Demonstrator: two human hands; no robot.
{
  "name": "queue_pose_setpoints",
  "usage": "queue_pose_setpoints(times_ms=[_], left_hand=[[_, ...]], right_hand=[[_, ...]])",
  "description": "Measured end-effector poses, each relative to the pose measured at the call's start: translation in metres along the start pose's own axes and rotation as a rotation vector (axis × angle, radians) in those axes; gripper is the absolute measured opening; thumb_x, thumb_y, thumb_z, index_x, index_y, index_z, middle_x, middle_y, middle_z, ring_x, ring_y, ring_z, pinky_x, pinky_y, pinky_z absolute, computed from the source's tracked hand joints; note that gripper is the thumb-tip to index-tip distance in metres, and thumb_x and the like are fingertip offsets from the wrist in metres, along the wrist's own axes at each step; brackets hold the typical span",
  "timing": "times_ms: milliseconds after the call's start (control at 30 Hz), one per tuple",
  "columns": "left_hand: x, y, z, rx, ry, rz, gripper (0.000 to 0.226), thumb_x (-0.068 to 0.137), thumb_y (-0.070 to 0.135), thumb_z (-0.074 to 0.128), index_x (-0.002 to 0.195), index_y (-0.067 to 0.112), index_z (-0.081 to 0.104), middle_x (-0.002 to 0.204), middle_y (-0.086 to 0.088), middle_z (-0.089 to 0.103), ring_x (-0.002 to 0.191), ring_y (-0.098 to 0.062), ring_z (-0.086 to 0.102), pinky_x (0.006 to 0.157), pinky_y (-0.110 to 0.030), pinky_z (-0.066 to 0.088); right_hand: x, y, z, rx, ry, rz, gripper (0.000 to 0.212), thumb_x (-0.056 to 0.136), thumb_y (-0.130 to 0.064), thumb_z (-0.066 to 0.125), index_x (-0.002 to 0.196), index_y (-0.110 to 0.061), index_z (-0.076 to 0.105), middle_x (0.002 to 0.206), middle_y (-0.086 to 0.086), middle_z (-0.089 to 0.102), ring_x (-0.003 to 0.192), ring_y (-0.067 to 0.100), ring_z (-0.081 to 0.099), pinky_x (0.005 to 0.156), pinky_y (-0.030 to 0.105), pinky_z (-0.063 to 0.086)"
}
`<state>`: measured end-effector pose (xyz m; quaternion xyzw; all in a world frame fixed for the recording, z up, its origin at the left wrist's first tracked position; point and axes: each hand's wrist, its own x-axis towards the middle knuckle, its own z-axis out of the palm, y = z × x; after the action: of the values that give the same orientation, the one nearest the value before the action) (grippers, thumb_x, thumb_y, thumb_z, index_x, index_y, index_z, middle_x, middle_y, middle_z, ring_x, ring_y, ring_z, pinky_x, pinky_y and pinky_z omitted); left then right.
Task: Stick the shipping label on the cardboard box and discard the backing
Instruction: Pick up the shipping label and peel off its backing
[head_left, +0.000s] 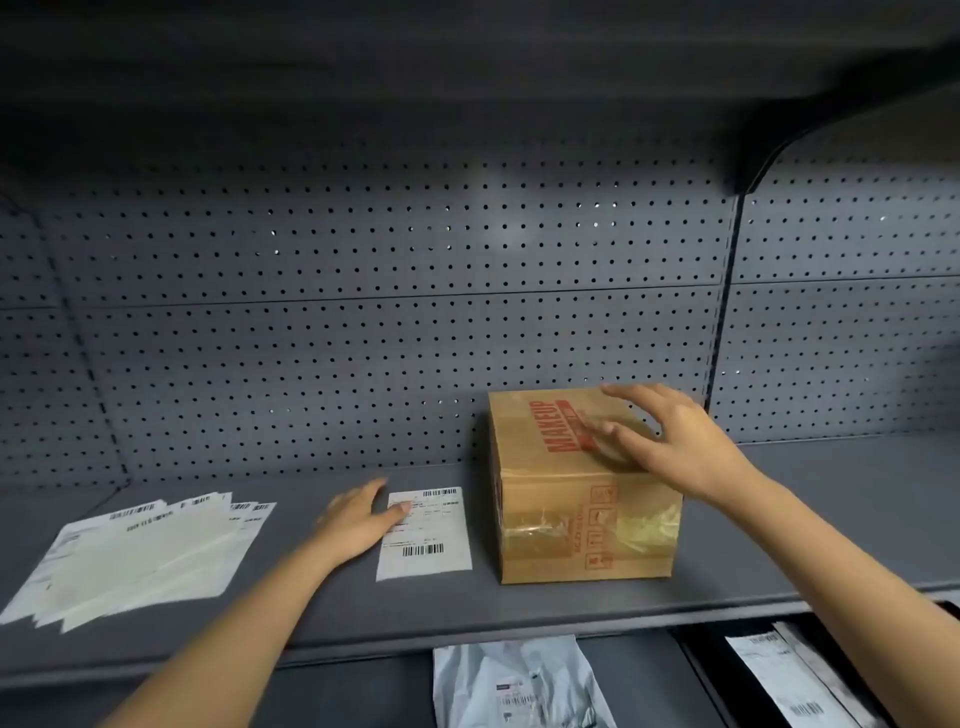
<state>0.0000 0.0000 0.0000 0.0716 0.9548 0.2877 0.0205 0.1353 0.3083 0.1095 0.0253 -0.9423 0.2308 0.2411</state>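
A brown cardboard box (571, 525) with red "MAKEUP" print and clear tape stands on the grey shelf (571, 618), right of centre. A white shipping label (431, 540) with barcodes lies flat on the shelf just left of the box. My left hand (358, 519) rests on the shelf with its fingers spread, fingertips touching the label's left edge. My right hand (670, 441) hovers over the top of the box, fingers apart, holding nothing.
A fanned pile of label sheets and backings (140, 556) lies at the shelf's left. A pegboard wall (363, 322) closes the back. On the lower shelf lie a grey mailer bag (514, 680) and, at the right, more labelled packets (789, 675).
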Motion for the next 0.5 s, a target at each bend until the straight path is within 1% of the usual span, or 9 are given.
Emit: queue_pose_setpoints(times_ms=[100,200,333,400,500], left_hand=[[0.008,-0.001,0.0,0.166,-0.034,-0.053,0.072,0.083,0.061,0.04,0.143,0.025,0.024,0.155,-0.004,0.022,0.143,-0.026,0.015,0.114,-0.047,0.017],[0.017,0.0,0.002,0.252,-0.087,-0.079,0.077,0.081,0.067,0.034,0.145,0.025,0.02,0.157,-0.004,0.012,0.145,-0.025,0.005,0.116,-0.051,0.008],[0.031,0.0,0.004,0.346,-0.127,-0.094,0.08,0.08,0.07,0.03,0.146,0.028,0.012,0.158,-0.002,0.002,0.146,-0.025,-0.001,0.115,-0.054,0.003],[0.033,0.0,0.007,0.362,-0.116,-0.079,0.078,0.082,0.069,0.029,0.146,0.029,0.011,0.158,0.0,0.002,0.146,-0.024,-0.001,0.115,-0.055,0.001],[0.03,-0.001,0.012,0.353,-0.067,-0.045,0.072,0.084,0.065,0.029,0.145,0.03,0.016,0.158,0.001,0.006,0.146,-0.023,0.003,0.114,-0.055,0.001]], right_hand=[[0.005,0.001,0.004,0.003,-0.001,-0.042,0.046,0.086,-0.041,0.055,0.129,-0.026,0.05,0.132,0.0,0.053,0.125,0.02,0.045,0.102,0.035,0.037],[0.009,0.002,0.008,-0.002,-0.024,-0.055,0.046,0.085,-0.04,0.056,0.129,-0.026,0.05,0.131,-0.001,0.054,0.125,0.02,0.045,0.103,0.034,0.036],[0.014,0.005,0.011,-0.021,-0.042,-0.069,0.046,0.085,-0.041,0.056,0.128,-0.026,0.051,0.132,-0.003,0.053,0.124,0.018,0.044,0.102,0.032,0.035],[0.016,0.008,0.013,-0.031,-0.059,-0.066,0.046,0.085,-0.042,0.056,0.127,-0.026,0.052,0.132,-0.003,0.053,0.124,0.019,0.045,0.103,0.033,0.036],[0.015,0.01,0.015,-0.024,-0.06,-0.057,0.046,0.084,-0.042,0.057,0.126,-0.023,0.053,0.13,-0.001,0.054,0.121,0.02,0.048,0.101,0.035,0.039]])
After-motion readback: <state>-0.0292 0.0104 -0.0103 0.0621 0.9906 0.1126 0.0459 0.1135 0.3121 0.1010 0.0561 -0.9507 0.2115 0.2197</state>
